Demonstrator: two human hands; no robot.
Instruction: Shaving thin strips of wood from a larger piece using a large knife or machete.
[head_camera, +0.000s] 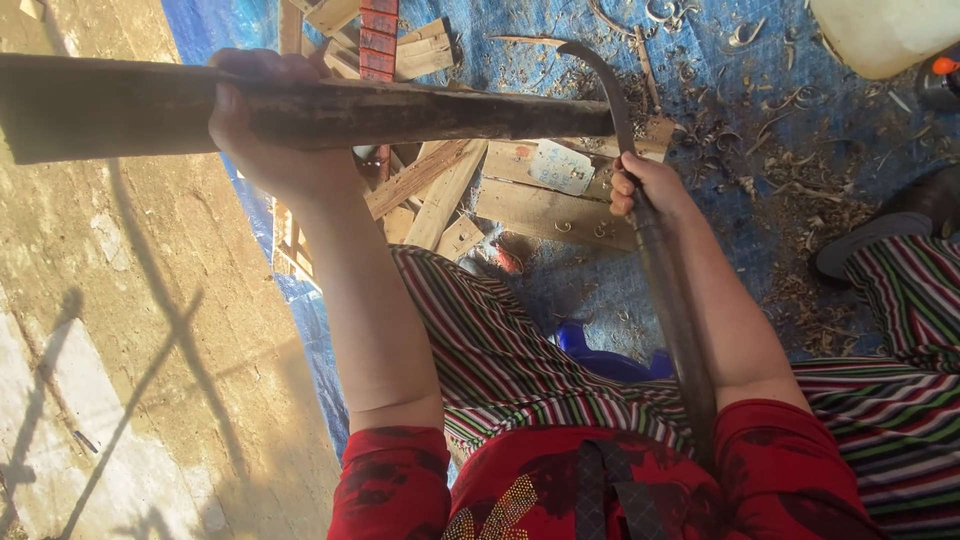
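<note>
My left hand (262, 140) grips a long dark wooden piece (420, 112) that runs across the top of the view, its right end resting on a wooden board. My right hand (648, 186) holds a long-handled curved knife (668, 290). Its handle runs down along my forearm to my lap, and its hooked blade tip (600, 70) meets the right end of the wooden piece.
Several light wooden boards and offcuts (520, 195) lie on a blue tarp (760, 230) strewn with wood shavings. A white plastic container (885, 32) stands top right. A sandal (870, 235) is at right. Bare concrete floor (130, 350) lies left.
</note>
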